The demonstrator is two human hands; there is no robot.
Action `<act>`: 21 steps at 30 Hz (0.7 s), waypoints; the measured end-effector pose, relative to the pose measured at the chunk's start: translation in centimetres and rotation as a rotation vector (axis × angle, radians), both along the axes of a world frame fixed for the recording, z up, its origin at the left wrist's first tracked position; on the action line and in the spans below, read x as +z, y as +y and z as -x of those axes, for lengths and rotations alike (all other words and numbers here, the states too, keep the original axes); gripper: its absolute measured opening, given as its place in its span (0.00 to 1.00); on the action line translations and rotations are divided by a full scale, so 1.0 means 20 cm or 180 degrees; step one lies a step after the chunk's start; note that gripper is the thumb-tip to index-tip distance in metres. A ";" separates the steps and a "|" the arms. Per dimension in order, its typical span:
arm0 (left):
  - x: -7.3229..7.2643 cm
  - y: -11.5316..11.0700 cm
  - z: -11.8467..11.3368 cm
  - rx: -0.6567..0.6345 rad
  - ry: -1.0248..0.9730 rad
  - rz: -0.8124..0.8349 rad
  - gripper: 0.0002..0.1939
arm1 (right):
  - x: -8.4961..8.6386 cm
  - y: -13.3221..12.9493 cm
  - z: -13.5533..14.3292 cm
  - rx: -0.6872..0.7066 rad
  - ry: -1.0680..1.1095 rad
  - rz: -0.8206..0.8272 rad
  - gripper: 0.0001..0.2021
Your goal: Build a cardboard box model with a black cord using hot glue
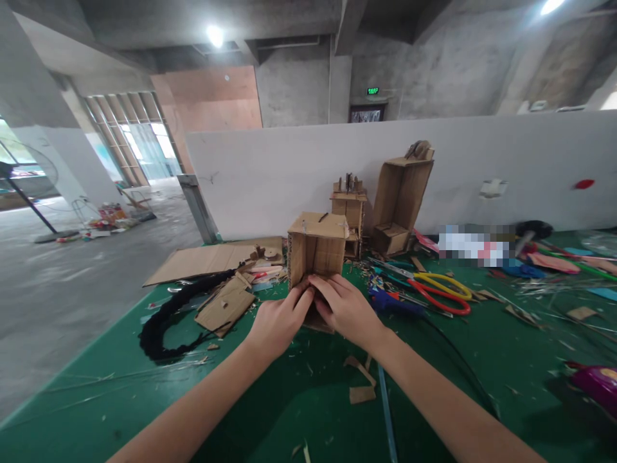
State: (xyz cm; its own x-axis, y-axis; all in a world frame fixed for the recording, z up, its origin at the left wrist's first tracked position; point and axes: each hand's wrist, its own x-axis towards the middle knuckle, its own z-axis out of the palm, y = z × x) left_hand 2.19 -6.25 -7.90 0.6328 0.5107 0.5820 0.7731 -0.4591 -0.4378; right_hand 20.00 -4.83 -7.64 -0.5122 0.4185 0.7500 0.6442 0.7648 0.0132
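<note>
A small open-fronted cardboard box [315, 226] stands upright on the green table in front of me. At its lower front, my left hand [282, 318] and my right hand [344, 308] meet, fingers bent and fingertips close together. Both hands are closed on the box's lower part; the exact spot they grip is hidden behind the fingers. A dark slit or strip marks the box's top. Behind it stand a smaller cardboard structure [348, 206] with upright tabs and a taller open cardboard box [402, 193] with round cardboard pieces on top.
Left lie a black braided cord [157, 331], cardboard scraps [226, 305] and a flat cardboard sheet [193, 260]. To the right are scissors [441, 292] with red and yellow handles, a blue glue gun [395, 303] and its cable. A white partition [270, 173] borders the back.
</note>
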 end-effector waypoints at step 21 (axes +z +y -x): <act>-0.03 -0.01 0.14 -0.0634 -0.0492 -0.0315 0.11 | 0.03 -0.07 0.04 0.0001 -0.0441 -0.0482 0.09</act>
